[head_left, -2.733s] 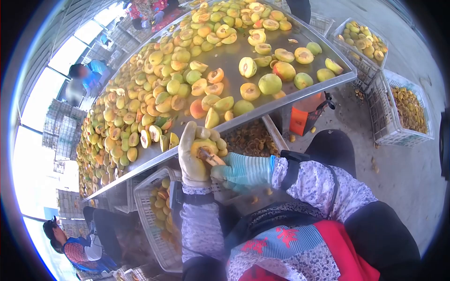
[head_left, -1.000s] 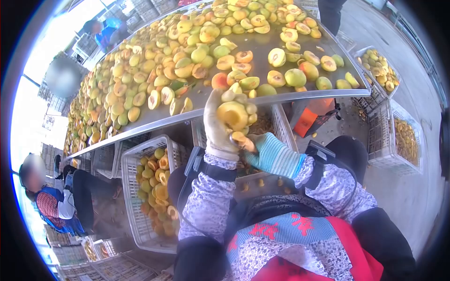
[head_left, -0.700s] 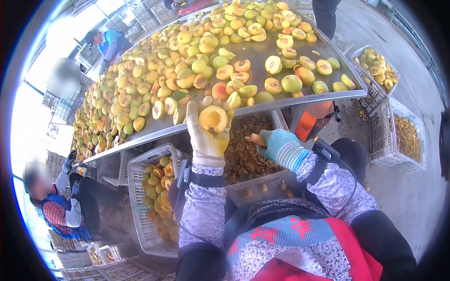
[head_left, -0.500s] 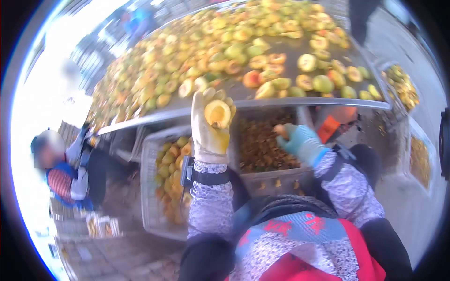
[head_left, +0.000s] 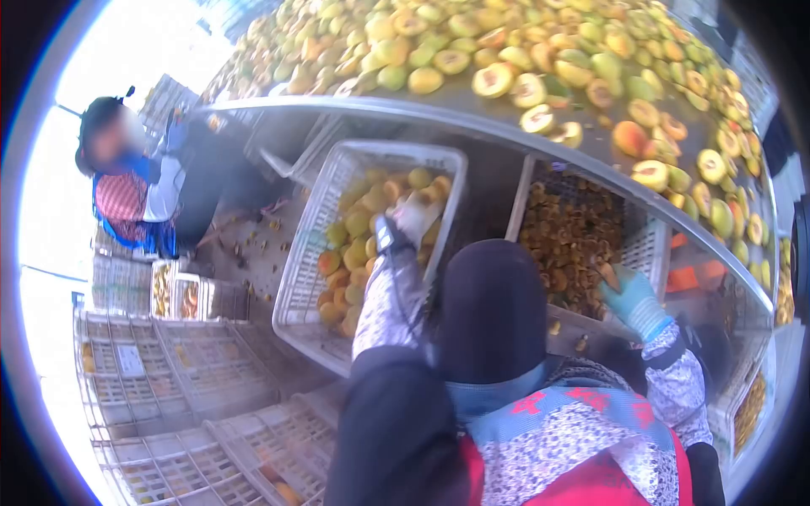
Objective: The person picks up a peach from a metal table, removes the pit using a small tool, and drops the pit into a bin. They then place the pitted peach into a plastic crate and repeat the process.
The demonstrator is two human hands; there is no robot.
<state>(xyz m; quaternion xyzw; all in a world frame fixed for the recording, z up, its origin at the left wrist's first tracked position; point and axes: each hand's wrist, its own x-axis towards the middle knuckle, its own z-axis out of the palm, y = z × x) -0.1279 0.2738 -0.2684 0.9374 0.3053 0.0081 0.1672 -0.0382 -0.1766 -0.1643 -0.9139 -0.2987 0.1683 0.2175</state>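
My left hand, in a pale glove, reaches down into a white plastic crate of yellow-green and orange peaches. Its fingers are blurred and partly lost among the fruit, so I cannot tell what they hold. My right hand, in a teal glove, is closed around a small brown object that sticks out past the fingers. It hovers at the front right of a second crate, which holds brown pits and scraps.
A metal-edged table bears many halved peaches above the crates. At the left sits another person. Stacked crates stand at the lower left. An orange item shows under the table at the right.
My left hand has gone from holding up a peach half before the table down into the fruit crate. The view has swung left; my right hand still grips the brown object.
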